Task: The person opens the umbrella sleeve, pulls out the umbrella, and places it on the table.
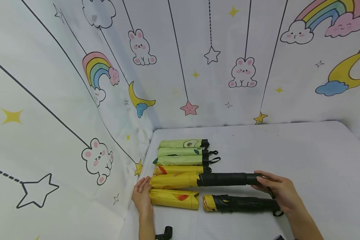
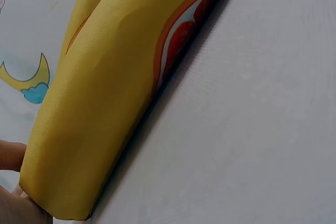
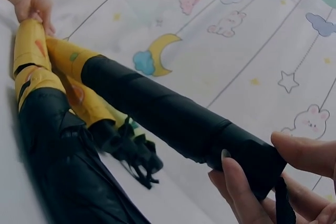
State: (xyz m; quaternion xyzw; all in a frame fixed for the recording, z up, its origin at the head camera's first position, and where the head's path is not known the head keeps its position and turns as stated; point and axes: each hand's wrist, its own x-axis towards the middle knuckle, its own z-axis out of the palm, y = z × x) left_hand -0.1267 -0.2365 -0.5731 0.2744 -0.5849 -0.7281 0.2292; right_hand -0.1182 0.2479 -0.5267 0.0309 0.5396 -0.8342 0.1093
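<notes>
A folded black umbrella (image 1: 223, 179) lies crosswise, its left part inside a yellow fruit-print sleeve (image 1: 174, 181). My right hand (image 1: 276, 186) grips the handle, thumb and fingers around its end with the wrist strap hanging below. At the sleeve's far left end, my left hand (image 1: 142, 195) holds the tip with its fingertips; in the left wrist view a nearer yellow sleeve (image 2: 94, 103) hides most of the fingers. That nearer sleeve lies just below the held one. To its right lies another black folded umbrella (image 3: 63, 150) with a yellow patterned end.
Behind the held umbrella lie another yellow sleeved umbrella (image 1: 178, 170) and several green sleeved umbrellas (image 1: 177, 152) in a row, straps pointing right. White cloth covers the table (image 1: 312, 160). A printed curtain (image 1: 195, 66) stands along the back and left.
</notes>
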